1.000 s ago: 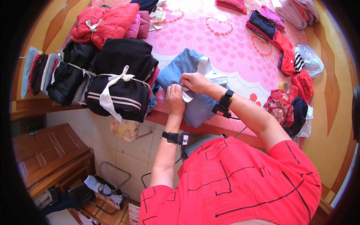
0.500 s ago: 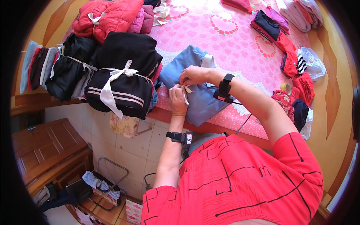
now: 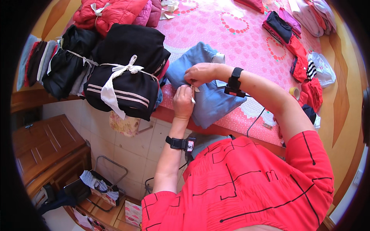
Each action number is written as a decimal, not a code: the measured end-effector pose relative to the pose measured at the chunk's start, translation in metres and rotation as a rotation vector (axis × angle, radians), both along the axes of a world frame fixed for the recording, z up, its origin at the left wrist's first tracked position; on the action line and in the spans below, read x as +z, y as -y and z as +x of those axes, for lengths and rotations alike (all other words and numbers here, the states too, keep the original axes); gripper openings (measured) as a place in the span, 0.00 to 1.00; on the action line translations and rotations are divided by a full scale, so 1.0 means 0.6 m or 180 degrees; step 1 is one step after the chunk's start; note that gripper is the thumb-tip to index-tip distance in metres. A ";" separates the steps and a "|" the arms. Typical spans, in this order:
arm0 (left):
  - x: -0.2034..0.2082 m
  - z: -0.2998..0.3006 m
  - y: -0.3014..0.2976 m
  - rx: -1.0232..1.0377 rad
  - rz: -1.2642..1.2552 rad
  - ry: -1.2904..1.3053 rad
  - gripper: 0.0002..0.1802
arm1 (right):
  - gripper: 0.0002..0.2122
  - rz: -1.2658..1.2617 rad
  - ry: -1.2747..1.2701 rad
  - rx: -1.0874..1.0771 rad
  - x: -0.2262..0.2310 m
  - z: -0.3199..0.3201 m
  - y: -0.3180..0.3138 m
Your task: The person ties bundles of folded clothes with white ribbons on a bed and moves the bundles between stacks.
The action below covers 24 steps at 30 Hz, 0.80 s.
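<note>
A folded bundle of blue cloth (image 3: pixel 221 102) lies near the bed's front edge, with a whitish strip (image 3: pixel 219 58) showing on its far side. On top of it, my left hand (image 3: pixel 182 102) is closed on a white cloth strip (image 3: pixel 197 89), whose short end pokes out beside the fingers. My right hand (image 3: pixel 200 73) reaches across from the right and pinches at the same spot. Its fingertips are partly hidden, but they meet the strip there. Left of the hands sits a black bundle (image 3: pixel 131 44) tied with a white strip in a bow (image 3: pixel 131 68).
Further left stand a dark tied bundle (image 3: pixel 63 79) and upright folded clothes (image 3: pixel 40 63). A red padded bundle (image 3: pixel 111 15) lies behind. Red clothes (image 3: pixel 296 50), a clear plastic bag (image 3: pixel 323 69) and a tape roll (image 3: pixel 294 92) line the right. Below is a floral stool (image 3: pixel 124 124).
My hands stay together at the strip on the blue bundle, with only slight finger movement. The whole view has shifted a little, and my right elbow sits somewhat further right.
</note>
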<state>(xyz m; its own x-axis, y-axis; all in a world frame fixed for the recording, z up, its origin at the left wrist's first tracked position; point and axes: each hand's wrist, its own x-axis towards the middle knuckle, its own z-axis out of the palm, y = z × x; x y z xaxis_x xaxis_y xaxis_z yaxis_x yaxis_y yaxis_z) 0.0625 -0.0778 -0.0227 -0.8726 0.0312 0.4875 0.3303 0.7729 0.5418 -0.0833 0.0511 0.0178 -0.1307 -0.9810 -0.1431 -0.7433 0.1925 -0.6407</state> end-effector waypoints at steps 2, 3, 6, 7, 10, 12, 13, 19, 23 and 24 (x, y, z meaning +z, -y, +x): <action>0.007 0.011 -0.008 -0.0086 -0.0011 0.0134 0.07 | 0.07 -0.0087 0.0056 -0.0012 -0.012 0.000 -0.003; 0.008 0.016 -0.011 -0.0046 0.0070 0.0133 0.07 | 0.07 -0.0128 0.0082 -0.0021 -0.016 0.001 -0.004; 0.009 0.024 -0.017 0.0092 0.0319 0.0213 0.07 | 0.08 -0.0184 0.0248 -0.0021 -0.025 0.001 -0.003; 0.008 0.024 -0.018 0.0153 0.0406 0.0297 0.07 | 0.08 -0.0141 0.0276 -0.0074 -0.025 0.002 -0.002; 0.012 0.032 -0.023 0.0387 0.1259 0.0490 0.04 | 0.07 -0.0050 0.0317 -0.0329 -0.025 0.004 -0.007; 0.013 0.047 -0.024 0.0582 0.2026 0.0845 0.04 | 0.07 -0.0040 0.0313 -0.0613 -0.024 0.012 -0.020; 0.011 0.058 -0.020 0.0702 0.2403 0.1142 0.05 | 0.07 -0.0150 0.0284 -0.0877 -0.012 0.021 -0.025; -0.007 0.057 0.034 0.0684 0.3349 0.2058 0.07 | 0.05 -0.0324 0.0944 -0.2743 0.040 0.114 -0.054; 0.005 0.041 0.039 0.0373 0.4422 0.2262 0.05 | 0.03 -0.0164 0.2149 -0.3038 0.006 0.158 -0.051; 0.007 0.036 0.036 0.0324 0.4551 0.2242 0.05 | 0.05 -0.0192 0.2533 -0.2893 0.003 0.165 -0.045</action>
